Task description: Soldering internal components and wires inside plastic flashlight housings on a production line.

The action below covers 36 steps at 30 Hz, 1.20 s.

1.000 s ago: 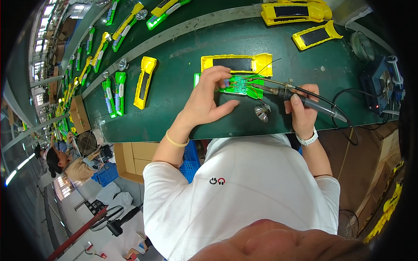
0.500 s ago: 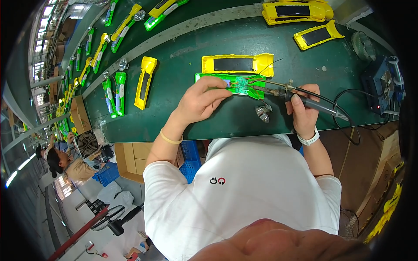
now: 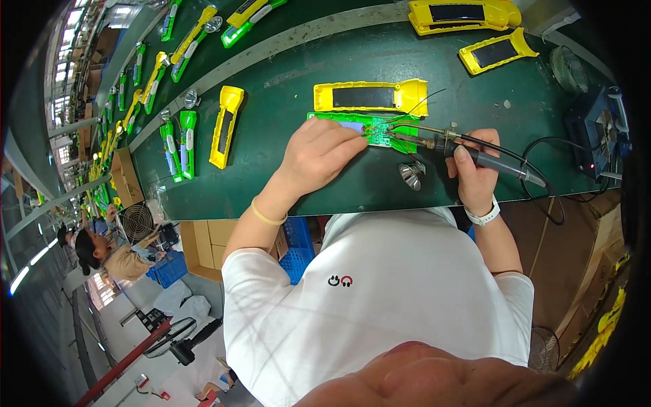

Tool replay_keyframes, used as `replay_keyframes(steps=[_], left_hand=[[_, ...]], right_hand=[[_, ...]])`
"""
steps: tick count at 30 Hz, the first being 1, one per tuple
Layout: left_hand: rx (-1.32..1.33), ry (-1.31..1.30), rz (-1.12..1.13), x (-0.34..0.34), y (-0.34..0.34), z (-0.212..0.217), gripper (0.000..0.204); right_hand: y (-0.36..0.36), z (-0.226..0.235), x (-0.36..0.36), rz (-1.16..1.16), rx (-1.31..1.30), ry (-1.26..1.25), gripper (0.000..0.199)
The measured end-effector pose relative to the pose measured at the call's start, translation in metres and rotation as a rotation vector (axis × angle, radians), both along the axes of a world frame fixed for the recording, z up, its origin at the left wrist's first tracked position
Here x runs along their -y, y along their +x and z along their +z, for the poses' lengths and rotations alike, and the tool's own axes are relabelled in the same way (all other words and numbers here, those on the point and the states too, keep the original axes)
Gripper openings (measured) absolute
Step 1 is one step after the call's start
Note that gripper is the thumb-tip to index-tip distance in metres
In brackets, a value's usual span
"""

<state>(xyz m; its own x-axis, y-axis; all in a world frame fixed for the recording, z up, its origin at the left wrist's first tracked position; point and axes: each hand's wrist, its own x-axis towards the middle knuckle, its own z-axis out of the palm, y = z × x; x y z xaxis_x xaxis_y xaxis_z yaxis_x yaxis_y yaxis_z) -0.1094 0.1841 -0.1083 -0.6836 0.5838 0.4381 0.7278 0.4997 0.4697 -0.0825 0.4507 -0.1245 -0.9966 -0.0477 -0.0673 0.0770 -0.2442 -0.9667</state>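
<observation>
My right hand (image 3: 475, 173) is wrapped round the dark handle of a soldering iron (image 3: 500, 165). A thin metal tube clamped to the iron runs beside its tip, and both point left at a small green circuit board (image 3: 381, 133). The board lies in a bright green flashlight housing (image 3: 405, 144), next to a pale purple battery (image 3: 352, 127). My left hand (image 3: 319, 159) rests over the housing's left part, fingers closed and tips by thin red wires at the board's edge; what they pinch is hidden. A silver reflector bulb (image 3: 410, 176) lies just below the housing.
A yellow shell with a dark panel (image 3: 363, 97) lies just beyond the housing, another yellow shell (image 3: 227, 127) to the left. Two green housings (image 3: 188, 146) stand farther left. At the right sit a blue soldering station (image 3: 587, 146) and looping black cable (image 3: 553, 203). More shells (image 3: 464, 15) lie far right.
My left hand has shifted slightly, its fingers bunching closer together and uncovering more of the battery. The housing has slid a little to the right. My right hand keeps the soldering iron nearly in place.
</observation>
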Motion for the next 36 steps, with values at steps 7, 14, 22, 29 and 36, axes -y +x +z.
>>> replay_keyframes(steps=[7,14,22,29,36], left_hand=[[-0.180,-0.182,0.024,-0.010,-0.004,-0.001,0.027],[-0.146,-0.259,0.026,-0.014,-0.002,0.004,0.029],[-0.186,-0.275,0.000,-0.013,-0.004,0.000,0.032],[-0.206,-0.234,-0.014,-0.013,-0.004,0.000,0.028],[-0.174,-0.236,-0.022,-0.015,-0.005,0.001,0.025]], right_hand=[[0.000,-0.002,-0.003,-0.038,0.009,0.014,0.025],[0.000,-0.007,-0.005,0.007,-0.020,0.033,0.023],[-0.002,-0.011,-0.004,0.074,-0.003,0.081,0.025],[-0.005,0.000,-0.006,-0.084,0.063,-0.070,0.019],[-0.049,-0.002,-0.003,-0.153,-0.106,-0.196,0.034]])
